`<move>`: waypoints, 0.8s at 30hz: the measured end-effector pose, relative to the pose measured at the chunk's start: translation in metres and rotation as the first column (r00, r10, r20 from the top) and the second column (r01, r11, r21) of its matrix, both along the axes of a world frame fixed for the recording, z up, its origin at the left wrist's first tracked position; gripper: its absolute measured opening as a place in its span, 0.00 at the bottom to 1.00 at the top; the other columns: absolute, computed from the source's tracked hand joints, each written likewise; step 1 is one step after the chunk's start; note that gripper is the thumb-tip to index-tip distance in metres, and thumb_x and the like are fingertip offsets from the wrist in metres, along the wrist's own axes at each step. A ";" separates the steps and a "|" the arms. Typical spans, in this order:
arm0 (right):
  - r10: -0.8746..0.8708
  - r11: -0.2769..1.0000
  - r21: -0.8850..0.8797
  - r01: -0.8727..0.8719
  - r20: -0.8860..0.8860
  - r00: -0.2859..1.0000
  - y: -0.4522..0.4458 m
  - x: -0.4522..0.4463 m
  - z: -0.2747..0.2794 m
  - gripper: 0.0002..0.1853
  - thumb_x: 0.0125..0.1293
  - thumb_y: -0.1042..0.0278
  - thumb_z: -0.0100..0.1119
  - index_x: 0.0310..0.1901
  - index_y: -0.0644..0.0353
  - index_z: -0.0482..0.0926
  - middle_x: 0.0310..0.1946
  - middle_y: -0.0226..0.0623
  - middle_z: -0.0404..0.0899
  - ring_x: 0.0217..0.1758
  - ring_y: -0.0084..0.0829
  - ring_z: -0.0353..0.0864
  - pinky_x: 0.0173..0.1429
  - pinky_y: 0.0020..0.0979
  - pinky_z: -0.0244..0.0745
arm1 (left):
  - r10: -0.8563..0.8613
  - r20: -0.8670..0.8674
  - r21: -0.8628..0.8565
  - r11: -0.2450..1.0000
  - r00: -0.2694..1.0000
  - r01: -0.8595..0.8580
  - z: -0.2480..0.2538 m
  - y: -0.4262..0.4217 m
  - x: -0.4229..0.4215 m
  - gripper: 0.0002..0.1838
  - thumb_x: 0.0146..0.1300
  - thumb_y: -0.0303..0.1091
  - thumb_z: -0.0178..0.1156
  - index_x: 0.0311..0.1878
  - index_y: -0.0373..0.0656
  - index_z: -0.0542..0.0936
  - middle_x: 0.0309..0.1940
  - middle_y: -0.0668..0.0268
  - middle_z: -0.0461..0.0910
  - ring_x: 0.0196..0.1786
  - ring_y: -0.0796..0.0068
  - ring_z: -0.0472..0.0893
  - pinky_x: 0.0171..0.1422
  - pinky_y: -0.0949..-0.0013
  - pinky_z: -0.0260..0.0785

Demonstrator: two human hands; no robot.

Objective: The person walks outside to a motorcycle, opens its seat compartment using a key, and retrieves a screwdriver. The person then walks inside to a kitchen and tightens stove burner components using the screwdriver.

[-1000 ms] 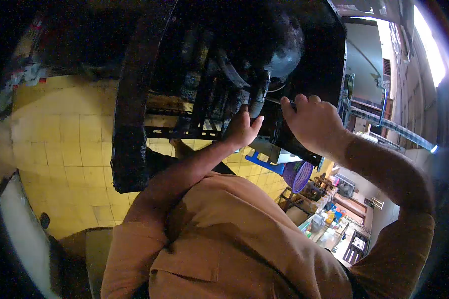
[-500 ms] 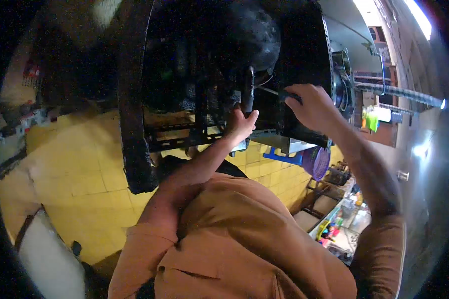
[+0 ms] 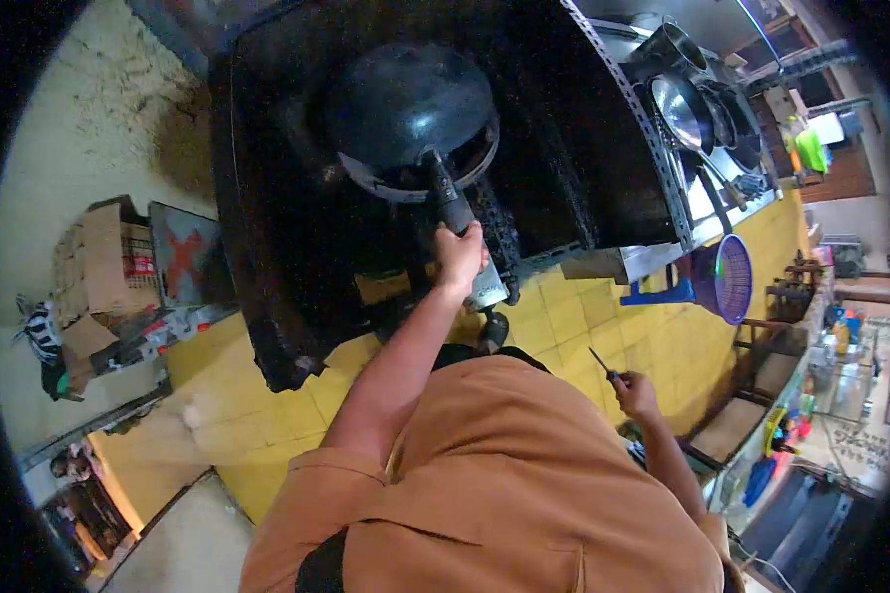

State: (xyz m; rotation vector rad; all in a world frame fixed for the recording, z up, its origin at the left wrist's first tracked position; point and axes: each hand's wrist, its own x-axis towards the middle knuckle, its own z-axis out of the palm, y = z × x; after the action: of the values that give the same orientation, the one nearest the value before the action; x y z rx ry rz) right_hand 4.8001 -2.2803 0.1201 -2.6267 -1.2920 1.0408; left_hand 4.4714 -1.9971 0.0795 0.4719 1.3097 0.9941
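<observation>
A dark, round wok (image 3: 405, 104) rests over a metal ring (image 3: 371, 186) on the blackened stove (image 3: 554, 148). Its long dark handle (image 3: 451, 205) points toward my body. Wrapped around that handle is my left hand (image 3: 459, 257), closed on its lower part. My right hand (image 3: 635, 393) is low on the right, away from the wok, beside my torso. It is closed around the dark grip of a screwdriver (image 3: 601, 363), whose thin shaft points up and to the left. The tip of the screwdriver is too small to make out.
Several pans (image 3: 680, 111) lie on a metal counter at the right. A purple basket (image 3: 724, 279) and a blue plastic stool (image 3: 658, 295) stand below it. Cardboard boxes (image 3: 104, 252) are at the left. Yellow tiles (image 3: 564, 321) cover the floor.
My right hand has drawn the screwdriver away from the wok's handle, down to my right side. My left hand still grips the handle. The view has shifted, and the wok appears farther left.
</observation>
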 end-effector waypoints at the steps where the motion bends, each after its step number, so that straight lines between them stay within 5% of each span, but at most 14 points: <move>1: 0.061 0.998 -0.022 -0.060 0.065 0.996 -0.013 0.014 -0.008 0.19 0.65 0.54 0.62 0.38 0.68 0.83 0.28 0.52 0.82 0.31 0.47 0.83 0.35 0.43 0.75 | -0.002 0.010 0.004 1.000 1.000 0.002 -0.014 0.002 0.002 0.06 0.65 0.32 0.59 0.37 0.44 0.72 0.19 0.71 0.71 0.15 0.78 0.71 0.17 0.69 0.66; 5: 0.045 0.997 -0.065 -0.040 0.081 0.996 -0.087 0.092 -0.063 0.21 0.64 0.51 0.61 0.39 0.65 0.84 0.34 0.56 0.83 0.41 0.52 0.84 0.45 0.45 0.77 | -0.077 0.131 0.066 0.995 0.988 0.069 -0.015 0.000 -0.013 0.07 0.64 0.30 0.59 0.39 0.49 0.69 0.21 0.71 0.70 0.18 0.78 0.71 0.19 0.68 0.67; 8: -0.150 0.982 -0.118 0.148 -0.001 0.989 -0.140 0.143 -0.105 0.19 0.61 0.52 0.64 0.39 0.63 0.84 0.33 0.54 0.83 0.39 0.53 0.83 0.45 0.45 0.77 | -0.030 0.184 0.080 0.997 0.983 0.015 -0.013 -0.002 -0.013 0.07 0.62 0.32 0.61 0.37 0.46 0.72 0.21 0.70 0.70 0.18 0.77 0.72 0.21 0.67 0.69; 9: -0.169 0.982 -0.079 0.169 0.000 0.986 -0.177 0.171 -0.146 0.19 0.62 0.53 0.64 0.38 0.65 0.84 0.28 0.53 0.83 0.34 0.48 0.84 0.41 0.43 0.78 | -0.040 0.161 0.078 0.997 0.986 0.028 -0.011 -0.004 -0.011 0.07 0.62 0.32 0.61 0.37 0.46 0.72 0.21 0.70 0.70 0.18 0.77 0.72 0.21 0.67 0.69; 11: -0.146 0.989 -0.006 0.146 -0.075 0.986 -0.207 0.188 -0.153 0.15 0.66 0.62 0.60 0.42 0.68 0.81 0.17 0.36 0.77 0.15 0.25 0.74 0.19 0.31 0.70 | 0.023 -0.006 0.037 0.999 1.000 -0.022 -0.005 -0.004 -0.004 0.08 0.62 0.34 0.62 0.36 0.47 0.72 0.21 0.70 0.71 0.19 0.77 0.72 0.21 0.68 0.70; 15: -0.369 0.919 -0.218 0.330 -0.177 0.912 -0.188 0.170 -0.116 0.16 0.68 0.60 0.58 0.43 0.68 0.80 0.16 0.33 0.75 0.13 0.25 0.71 0.17 0.30 0.67 | 0.041 -0.260 0.056 0.998 0.965 -0.027 0.001 -0.033 0.011 0.09 0.64 0.39 0.62 0.36 0.46 0.74 0.24 0.69 0.73 0.22 0.77 0.76 0.22 0.68 0.71; 18: -0.653 0.754 -0.147 0.640 -0.262 0.710 -0.190 0.150 -0.131 0.16 0.70 0.56 0.55 0.41 0.65 0.77 0.17 0.31 0.70 0.11 0.24 0.65 0.13 0.28 0.59 | -0.253 -0.244 -0.085 0.967 0.936 0.240 -0.022 -0.102 0.016 0.11 0.65 0.41 0.60 0.37 0.45 0.75 0.26 0.67 0.77 0.24 0.75 0.78 0.22 0.70 0.72; 20: -0.708 0.689 -0.140 0.711 -0.341 0.619 -0.190 0.130 -0.139 0.16 0.70 0.56 0.55 0.39 0.64 0.76 0.17 0.31 0.69 0.11 0.24 0.65 0.13 0.28 0.59 | -0.594 -0.267 -0.246 0.804 0.759 0.542 -0.049 -0.146 0.032 0.09 0.66 0.40 0.60 0.35 0.44 0.76 0.26 0.65 0.78 0.26 0.75 0.80 0.25 0.69 0.72; 21: -0.737 0.634 -0.131 0.762 -0.400 0.544 -0.189 0.120 -0.136 0.16 0.70 0.55 0.54 0.38 0.63 0.76 0.17 0.32 0.69 0.11 0.23 0.65 0.13 0.28 0.59 | -0.678 -0.199 -0.283 0.731 0.707 0.621 -0.037 -0.169 0.051 0.09 0.66 0.38 0.58 0.40 0.42 0.80 0.31 0.62 0.82 0.34 0.70 0.83 0.34 0.66 0.75; 23: -0.698 0.682 -0.137 0.719 -0.416 0.583 -0.201 0.100 -0.139 0.16 0.69 0.59 0.56 0.45 0.66 0.78 0.17 0.33 0.73 0.13 0.24 0.69 0.15 0.29 0.62 | -0.874 -0.408 0.012 0.282 0.262 0.959 -0.093 -0.196 0.077 0.17 0.68 0.44 0.56 0.46 0.39 0.82 0.39 0.57 0.84 0.44 0.61 0.83 0.48 0.61 0.75; 24: -0.635 0.739 -0.059 0.671 -0.394 0.665 -0.212 0.088 -0.140 0.15 0.69 0.61 0.57 0.45 0.67 0.78 0.17 0.34 0.74 0.14 0.24 0.70 0.16 0.29 0.64 | -0.879 -0.400 0.022 0.272 0.258 0.962 -0.088 -0.201 0.094 0.17 0.68 0.44 0.56 0.46 0.39 0.82 0.39 0.57 0.84 0.44 0.61 0.83 0.48 0.61 0.75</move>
State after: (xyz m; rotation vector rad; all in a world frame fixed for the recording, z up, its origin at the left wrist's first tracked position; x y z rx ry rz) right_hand 4.8881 -2.4926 -0.0203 -2.3121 -0.2386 1.2142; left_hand 4.5654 -2.1978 -0.0089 1.4928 0.8487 0.0017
